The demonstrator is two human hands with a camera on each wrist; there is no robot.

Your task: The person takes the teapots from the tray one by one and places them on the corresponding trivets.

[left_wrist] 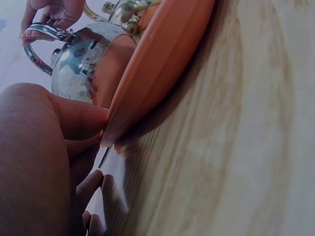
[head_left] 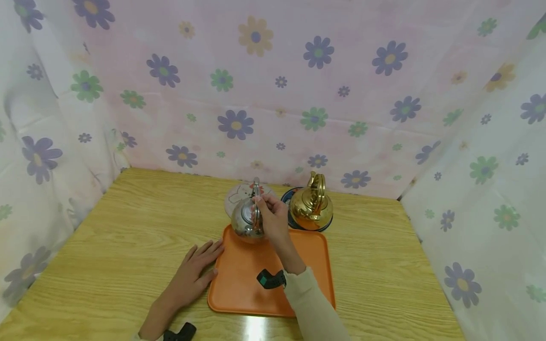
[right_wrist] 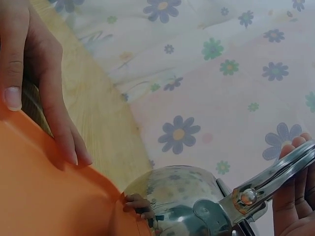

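Observation:
My right hand (head_left: 273, 218) grips the arched handle of a shiny silver kettle (head_left: 246, 222). In the head view the kettle overlaps the far left corner of an orange tray (head_left: 251, 293); a pale round mat (head_left: 232, 196) shows behind it. The right wrist view has the fingers (right_wrist: 290, 206) under the metal handle (right_wrist: 275, 182). My left hand (head_left: 192, 277) lies beside the tray's left edge, fingers extended and tips touching the rim. Its thumb (left_wrist: 81, 118) meets the tray's side in the left wrist view.
A gold kettle (head_left: 311, 208) stands on a dark blue round mat (head_left: 292, 222), just beyond the tray's far right corner. Wooden tabletop (head_left: 379, 265) spreads around the tray. Flower-patterned curtains (head_left: 273, 94) enclose the table's back and sides.

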